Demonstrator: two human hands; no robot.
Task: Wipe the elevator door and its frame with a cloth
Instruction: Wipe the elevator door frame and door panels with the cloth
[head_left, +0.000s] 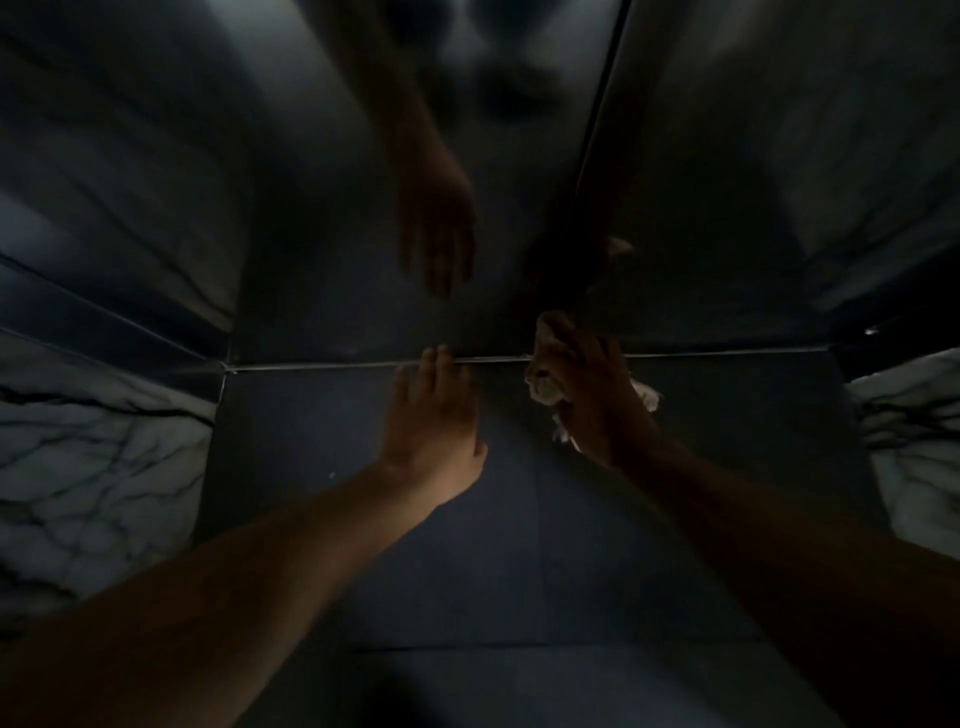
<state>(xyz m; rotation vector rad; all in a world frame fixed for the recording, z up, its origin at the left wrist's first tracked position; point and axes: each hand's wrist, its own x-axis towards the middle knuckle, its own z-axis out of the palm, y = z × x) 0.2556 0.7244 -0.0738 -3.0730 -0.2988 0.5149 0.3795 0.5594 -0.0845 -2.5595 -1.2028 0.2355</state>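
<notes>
- The view is dim and looks down at the foot of a closed elevator door (363, 234), a dark, reflective metal surface with a vertical seam (597, 130) running up right of centre.
- The left hand (434, 415) is stretched forward with its grip apart: fingers straight and together, holding nothing, the fingertips (435, 356) reaching the thin bright sill line (311, 365) where the door meets the floor (415, 545).
- The right hand (597, 395) has its grip clamped on a crumpled light cloth (545, 387), pressing it against the bottom edge of the door just beside the seam.
- Bits of the cloth stick out on both sides of that hand and below it.
- The two hands are near each other, apart, both at the sill line.
- The door mirrors both hands faintly above them.
- Pale marble panels with dark veins (98, 457) stand at the left and right edges of the view, flanking the dark floor.
- A darker frame strip (104, 332) sits between the left marble and the door.
</notes>
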